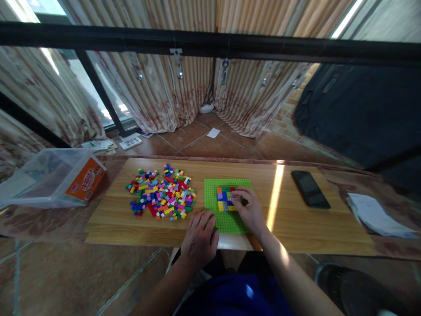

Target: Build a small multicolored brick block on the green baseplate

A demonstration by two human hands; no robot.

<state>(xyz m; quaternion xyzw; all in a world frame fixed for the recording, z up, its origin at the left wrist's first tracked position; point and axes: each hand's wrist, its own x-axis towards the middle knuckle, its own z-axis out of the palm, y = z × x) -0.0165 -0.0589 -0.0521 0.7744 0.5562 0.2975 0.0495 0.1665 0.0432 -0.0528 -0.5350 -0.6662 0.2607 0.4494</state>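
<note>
A green studded baseplate lies near the front edge of the wooden table. On its middle sits a flat patch of building bricks in blue, yellow, orange, red, green and grey. My right hand reaches over the patch's right side, thumb and fingers drawn together on the bricks; whatever is between the fingertips is hidden. My left hand rests at the baseplate's lower left corner, fingers stretched forward and loosely bent, with nothing visible in it. Left of the baseplate spreads a pile of loose, mixed-colour bricks.
A clear plastic box with an orange label stands at the table's left. To the right, a black phone lies on the wooden table, with white papers beyond. A dark metal bar crosses in front of the curtains.
</note>
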